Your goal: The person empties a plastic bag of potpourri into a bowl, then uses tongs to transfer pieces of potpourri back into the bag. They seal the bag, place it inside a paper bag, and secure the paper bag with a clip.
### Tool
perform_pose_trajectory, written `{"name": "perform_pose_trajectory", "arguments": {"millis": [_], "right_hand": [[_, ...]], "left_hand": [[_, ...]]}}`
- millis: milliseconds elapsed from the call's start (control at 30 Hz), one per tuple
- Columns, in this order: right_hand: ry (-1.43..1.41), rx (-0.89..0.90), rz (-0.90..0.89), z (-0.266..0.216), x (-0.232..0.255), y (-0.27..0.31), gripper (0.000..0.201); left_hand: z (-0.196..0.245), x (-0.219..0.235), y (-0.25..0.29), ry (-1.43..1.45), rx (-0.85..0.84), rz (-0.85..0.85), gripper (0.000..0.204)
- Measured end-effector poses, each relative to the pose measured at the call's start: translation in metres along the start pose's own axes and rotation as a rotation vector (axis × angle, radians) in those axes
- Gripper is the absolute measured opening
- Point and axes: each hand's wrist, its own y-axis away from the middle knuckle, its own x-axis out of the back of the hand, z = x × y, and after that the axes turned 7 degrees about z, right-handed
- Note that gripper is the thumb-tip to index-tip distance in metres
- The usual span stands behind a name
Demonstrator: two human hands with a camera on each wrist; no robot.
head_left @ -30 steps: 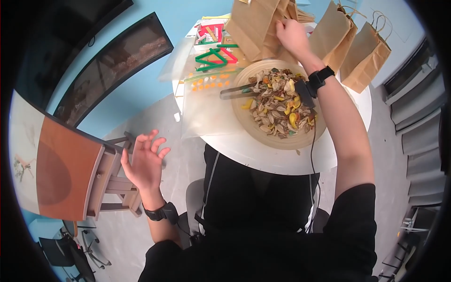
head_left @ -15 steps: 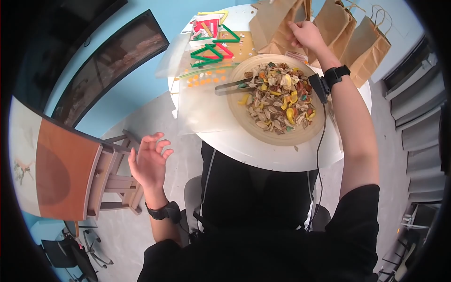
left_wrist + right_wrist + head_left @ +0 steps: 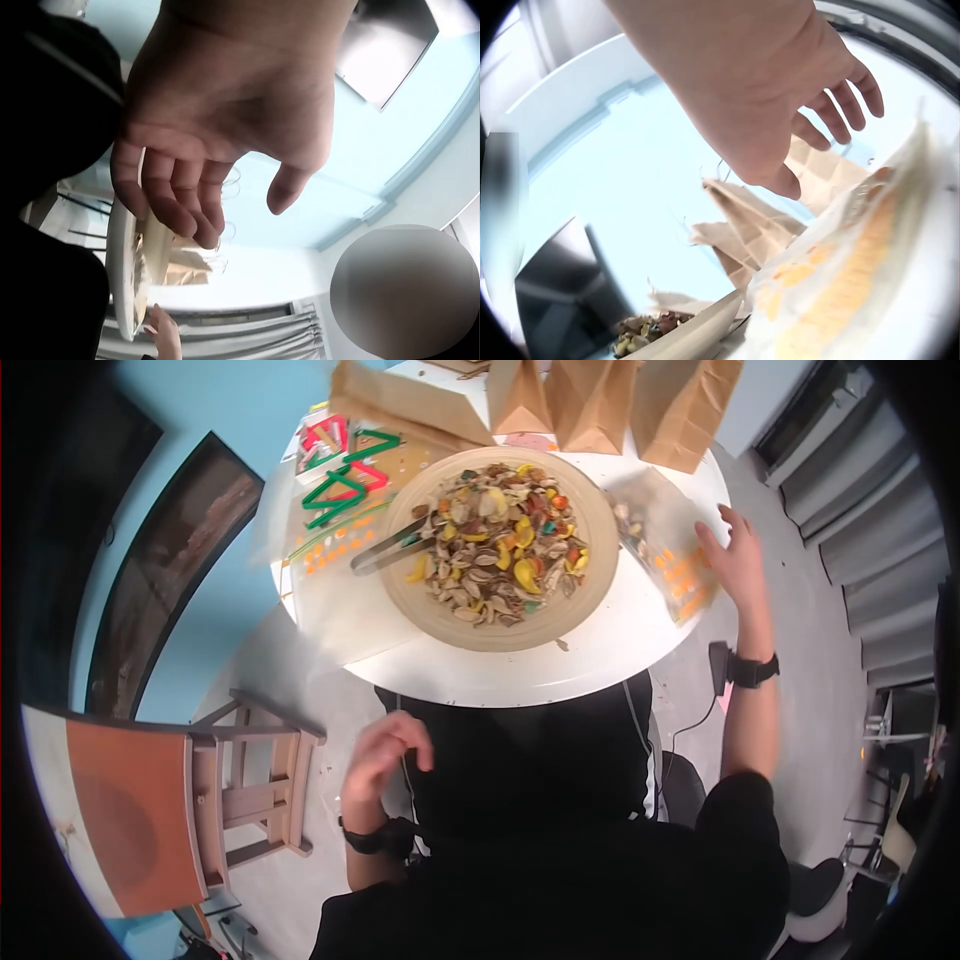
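Observation:
My right hand [image 3: 738,555] hovers at the table's right edge, fingers loosely bent, with nothing held. Just beside it lies a clear plastic bag [image 3: 643,520] with orange dots and some dried pieces inside; the right wrist view shows this bag [image 3: 840,277] below the fingers. Over my lap, my left hand [image 3: 378,765] hangs with loosely curled fingers, and the left wrist view confirms its palm [image 3: 232,105] holds nothing. A wide round dish [image 3: 400,600] full of dried petals and potpourri [image 3: 510,550] stands mid-table, metal tongs [image 3: 375,553] resting over its left rim.
Several brown paper bags [image 3: 600,410] stand along the back, and one [image 3: 410,405] leans at the back left. Green and red sticks [image 3: 335,495] and a small box [image 3: 322,440] lie left, near another dotted plastic bag [image 3: 340,550]. A wooden stool [image 3: 255,790] stands at left.
My right hand has left the paper bag at the back and moved right and nearer, beside the dotted plastic bag. My left hand has dropped toward my lap. The view has turned right.

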Motion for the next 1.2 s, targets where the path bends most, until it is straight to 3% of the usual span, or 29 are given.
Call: {"name": "perform_pose_trajectory", "arguments": {"millis": [100,200,300,400,500,600,733,833,933,1033,1100,1167,1200], "right_hand": [[-0.24,-0.41,0.009,0.015,0.012,0.046,0.061],[-0.198,-0.505,0.029,0.027,0.0,0.09,0.059],[-0.497,-0.885,-0.165,0.003,0.022,0.089,0.054],[-0.778,-1.055,-0.244,-0.01,0.032,0.086,0.045],[-0.975,-1.056,-0.247,0.006,0.03,0.098,0.032],[-0.95,-1.02,-0.142,0.015,0.033,0.109,0.023],[-1.185,-1.086,-0.349,0.012,0.052,0.105,0.021],[-1.231,-0.93,-0.221,0.024,0.057,0.116,0.019],[-1.283,-0.936,0.176,-0.007,0.098,0.107,0.022],[-1.25,-0.745,0.101,-0.022,0.154,0.115,0.024],[-1.196,-0.631,-0.244,-0.028,0.188,0.123,0.02],[-1.244,-0.613,-0.564,-0.057,0.192,0.119,0.012],[-1.213,-0.418,-0.675,-0.065,0.179,0.122,0.01]], "left_hand": [[0.0,-0.03,-0.023,-0.162,0.144,-0.138,0.028],[0.0,-0.043,-0.041,-0.179,0.215,-0.196,0.022],[-0.005,-0.054,-0.052,-0.172,0.239,-0.208,0.019],[-0.007,-0.068,-0.059,-0.208,0.273,-0.232,0.016],[-0.013,-0.071,-0.06,-0.206,0.292,-0.266,0.015],[-0.018,-0.078,-0.06,-0.202,0.319,-0.291,0.015],[-0.024,-0.091,-0.065,-0.243,0.35,-0.351,0.015],[-0.029,-0.104,-0.074,-0.333,0.321,-0.407,0.016],[-0.025,-0.12,-0.082,-0.41,0.268,-0.468,0.016],[-0.02,-0.134,-0.087,-0.435,0.251,-0.506,0.015],[-0.022,-0.141,-0.087,-0.417,0.213,-0.526,0.015],[-0.027,-0.149,-0.084,-0.381,0.137,-0.546,0.016],[-0.028,-0.155,-0.082,-0.359,0.14,-0.527,0.016]]}}
